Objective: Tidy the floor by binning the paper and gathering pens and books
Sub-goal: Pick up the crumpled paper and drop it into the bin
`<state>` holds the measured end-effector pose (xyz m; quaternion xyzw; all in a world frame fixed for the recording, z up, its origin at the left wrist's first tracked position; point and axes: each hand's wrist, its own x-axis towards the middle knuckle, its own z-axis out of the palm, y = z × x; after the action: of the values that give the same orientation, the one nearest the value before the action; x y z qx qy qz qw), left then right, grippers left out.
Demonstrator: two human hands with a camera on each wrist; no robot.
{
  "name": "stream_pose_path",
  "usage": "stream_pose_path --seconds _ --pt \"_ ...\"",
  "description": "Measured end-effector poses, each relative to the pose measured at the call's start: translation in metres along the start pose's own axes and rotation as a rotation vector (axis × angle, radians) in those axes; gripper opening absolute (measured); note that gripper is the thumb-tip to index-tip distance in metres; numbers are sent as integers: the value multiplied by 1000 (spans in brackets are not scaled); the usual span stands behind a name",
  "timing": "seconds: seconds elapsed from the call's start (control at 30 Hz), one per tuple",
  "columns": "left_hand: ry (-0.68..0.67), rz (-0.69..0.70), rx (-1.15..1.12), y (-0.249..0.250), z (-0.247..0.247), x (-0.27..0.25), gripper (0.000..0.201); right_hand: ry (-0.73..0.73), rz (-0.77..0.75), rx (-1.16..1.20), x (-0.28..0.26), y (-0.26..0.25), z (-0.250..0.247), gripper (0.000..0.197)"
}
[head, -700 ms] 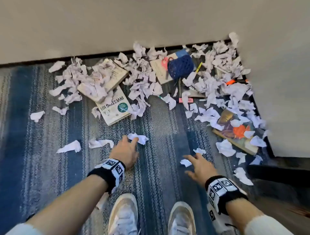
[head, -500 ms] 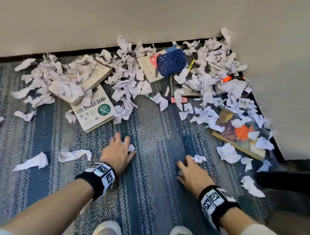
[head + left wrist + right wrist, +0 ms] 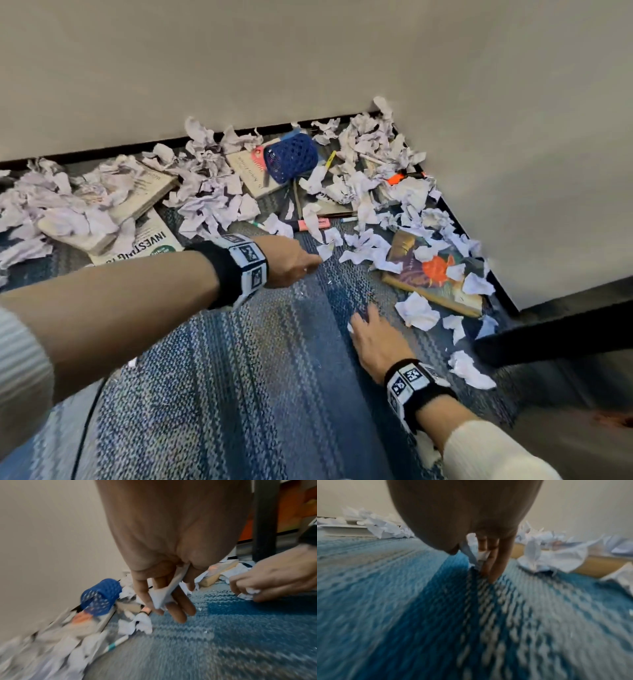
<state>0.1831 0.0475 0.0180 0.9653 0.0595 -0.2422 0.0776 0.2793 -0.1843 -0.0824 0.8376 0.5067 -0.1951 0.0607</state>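
Crumpled white paper point(image 3: 212, 202) lies strewn over the blue carpet along the wall. Among it are an "Investing 101" book point(image 3: 147, 241), a colourful book point(image 3: 433, 270), a beige book point(image 3: 248, 171), a pink highlighter point(image 3: 313, 224) and an orange highlighter point(image 3: 395, 179). A blue mesh pen holder point(image 3: 291, 157) lies on its side. My left hand point(image 3: 315, 262) reaches right above the carpet and pinches a paper scrap point(image 3: 161, 596) between its fingers. My right hand point(image 3: 366, 318) is down on the carpet, fingers curled round a small crumpled scrap point(image 3: 481, 557).
Two beige walls meet in a corner at the back right. A black bar point(image 3: 555, 332) crosses the floor at the right. A white-and-teal pen point(image 3: 116, 643) lies near the paper pile. A dark cable point(image 3: 85, 428) runs at lower left.
My left hand has lifted off the carpet and swung right and forward with a paper scrap. My right hand has closed its fingers on a scrap. The view has moved closer to the pile.
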Motion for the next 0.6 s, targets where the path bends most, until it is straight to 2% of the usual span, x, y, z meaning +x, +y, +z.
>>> stream_pose_path --seconds 0.1,0.2,0.3,0.37,0.47,0.53,0.6 --pt "88 30 38 36 -2 27 28 28 15 102 -2 9 16 9" --pt "160 52 35 77 9 54 42 95 72 236 -18 23 10 29" --pt "197 153 71 119 16 83 40 261 133 278 -49 43 2 43" --pt "186 196 89 144 20 105 41 329 281 325 -72 62 1 42" --pt "133 206 161 170 28 134 56 359 603 403 -89 90 9 33" --pt "103 193 200 181 32 146 53 294 748 385 -95 107 17 40" --pt "47 183 200 185 37 156 43 187 779 347 -97 116 24 41"
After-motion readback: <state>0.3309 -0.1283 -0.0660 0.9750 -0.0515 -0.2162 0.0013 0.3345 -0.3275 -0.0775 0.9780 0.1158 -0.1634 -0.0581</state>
